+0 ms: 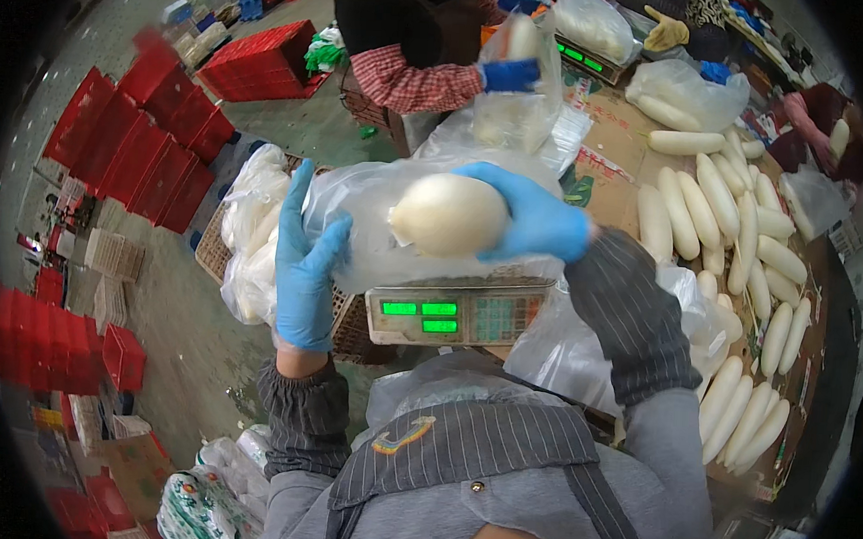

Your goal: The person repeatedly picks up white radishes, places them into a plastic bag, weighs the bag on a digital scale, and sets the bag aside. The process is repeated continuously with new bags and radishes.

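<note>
In the head view, a white radish (449, 215) lies between the hands above a scale (509, 278), nearer the right hand (535, 219), whose fingers and thumb wrap its right end. Its long axis seems to run crosswise, its free end toward the left hand (307, 258), which is spread wide beside a clear bag (362, 193); whether it pinches the film is hard to tell. Bag film lies around the radish. More radishes (718, 197) lie right; filled bags (247, 245) sit left.

Blue gloves (305, 297), pinstriped oversleeves (634, 319) and apron (486, 448)
</note>
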{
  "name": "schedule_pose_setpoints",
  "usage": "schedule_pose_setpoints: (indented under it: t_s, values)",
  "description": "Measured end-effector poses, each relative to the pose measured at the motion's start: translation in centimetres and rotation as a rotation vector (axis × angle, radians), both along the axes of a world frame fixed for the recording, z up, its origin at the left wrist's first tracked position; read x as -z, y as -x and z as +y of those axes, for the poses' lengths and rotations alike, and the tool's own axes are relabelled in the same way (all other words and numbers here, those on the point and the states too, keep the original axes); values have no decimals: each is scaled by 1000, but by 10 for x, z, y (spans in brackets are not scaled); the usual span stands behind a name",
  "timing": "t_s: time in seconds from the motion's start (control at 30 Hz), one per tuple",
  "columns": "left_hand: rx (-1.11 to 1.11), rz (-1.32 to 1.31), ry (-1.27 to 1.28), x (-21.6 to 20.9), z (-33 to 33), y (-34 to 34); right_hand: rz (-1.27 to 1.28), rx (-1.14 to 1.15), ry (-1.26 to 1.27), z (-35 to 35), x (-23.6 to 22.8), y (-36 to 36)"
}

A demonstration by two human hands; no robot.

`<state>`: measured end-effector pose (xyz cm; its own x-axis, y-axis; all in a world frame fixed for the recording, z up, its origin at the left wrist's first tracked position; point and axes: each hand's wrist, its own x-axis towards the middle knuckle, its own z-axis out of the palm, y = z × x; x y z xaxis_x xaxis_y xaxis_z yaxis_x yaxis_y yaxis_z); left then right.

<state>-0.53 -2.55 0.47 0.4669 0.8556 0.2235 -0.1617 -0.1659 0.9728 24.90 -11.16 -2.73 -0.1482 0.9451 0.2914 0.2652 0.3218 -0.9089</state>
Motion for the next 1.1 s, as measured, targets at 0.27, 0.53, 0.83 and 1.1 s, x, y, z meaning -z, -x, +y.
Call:
schedule_pose_setpoints:
  t_s: [0.27, 0.53, 0.83, 1.1]
  values:
    - [16, -84, -147, -6, 6, 13, -795, 255, -160, 46, 25, -8]
    - [-204, 226, -321, 38, 9, 33, -1164, 1107, -535, 14, 27, 11]
    - [397, -113, 11, -15, 18, 21, 178, 455, 228, -100, -39, -62]
    - [701, 81, -123, -62, -2, -61, 411, 113, -391, -36, -57, 12]
